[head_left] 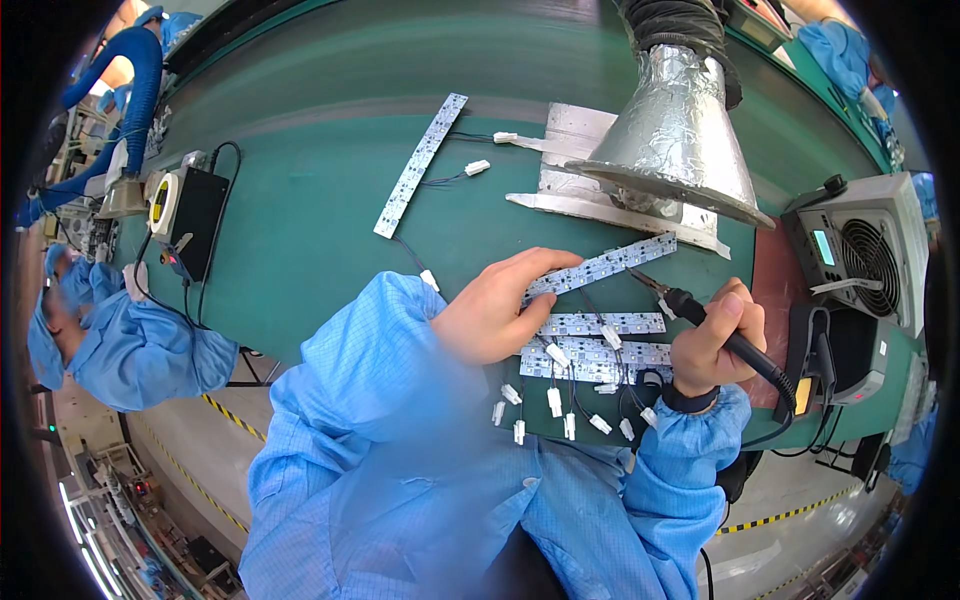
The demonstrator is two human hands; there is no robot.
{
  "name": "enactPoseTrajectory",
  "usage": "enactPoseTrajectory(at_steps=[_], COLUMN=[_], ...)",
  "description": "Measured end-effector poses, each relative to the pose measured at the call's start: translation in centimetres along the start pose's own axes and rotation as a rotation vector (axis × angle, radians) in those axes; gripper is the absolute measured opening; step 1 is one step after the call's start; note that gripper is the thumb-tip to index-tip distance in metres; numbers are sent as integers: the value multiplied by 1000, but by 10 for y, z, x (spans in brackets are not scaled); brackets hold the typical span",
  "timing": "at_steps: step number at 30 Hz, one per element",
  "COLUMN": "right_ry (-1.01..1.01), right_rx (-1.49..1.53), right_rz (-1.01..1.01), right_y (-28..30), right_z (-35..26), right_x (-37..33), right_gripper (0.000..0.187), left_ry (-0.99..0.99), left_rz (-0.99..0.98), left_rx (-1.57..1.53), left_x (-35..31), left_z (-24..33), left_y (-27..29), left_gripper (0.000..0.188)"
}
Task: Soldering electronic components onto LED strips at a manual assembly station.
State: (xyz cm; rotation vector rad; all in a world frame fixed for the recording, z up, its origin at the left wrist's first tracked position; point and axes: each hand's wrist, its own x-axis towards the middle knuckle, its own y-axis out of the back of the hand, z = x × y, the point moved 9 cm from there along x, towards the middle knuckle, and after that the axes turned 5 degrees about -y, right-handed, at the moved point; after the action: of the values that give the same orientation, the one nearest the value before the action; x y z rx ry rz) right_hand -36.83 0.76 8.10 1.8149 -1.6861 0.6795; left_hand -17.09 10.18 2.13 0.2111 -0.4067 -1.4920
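Note:
My left hand [492, 308] pinches the left end of a narrow white LED circuit strip [625, 259], which is raised at a slant. In my right hand [716, 340] is a soldering iron [745, 350], its tip touching or very near the strip's lower edge, right of its middle. Below the held strip lie more LED strips [640, 323], side by side. Their thin dark wires end in several white plug connectors [555, 402] near the table's front edge. Another LED strip [420, 165] lies apart at the upper left, with wires and white plugs.
A foil-wrapped fume hood [675, 130] hangs over a pale metal plate [570, 180] on the green table [300, 230]. To the right stand a soldering station [850, 360] and a grey fan unit [865, 250]. A black box [205, 210] and a co-worker in blue [150, 345] are at the left.

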Motion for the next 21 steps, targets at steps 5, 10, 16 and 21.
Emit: enactPoseTrajectory(at_steps=[5,10,16,21], right_ry=[1,12,48,-80], right_rx=[-8,-2,-33,-96], right_rz=[2,-32,91,291], right_y=[2,0,12,48], right_z=[2,1,-2,14], right_x=[-1,-1,2,16], right_gripper=[31,31,31,35], left_ry=[-8,-26,-23,-32], left_rz=[-1,-3,-9,0], left_rx=[9,2,1,10], left_x=[1,2,2,1], left_z=[1,0,3,3], left_y=[-2,-1,0,-1], left_gripper=[39,39,40,40])
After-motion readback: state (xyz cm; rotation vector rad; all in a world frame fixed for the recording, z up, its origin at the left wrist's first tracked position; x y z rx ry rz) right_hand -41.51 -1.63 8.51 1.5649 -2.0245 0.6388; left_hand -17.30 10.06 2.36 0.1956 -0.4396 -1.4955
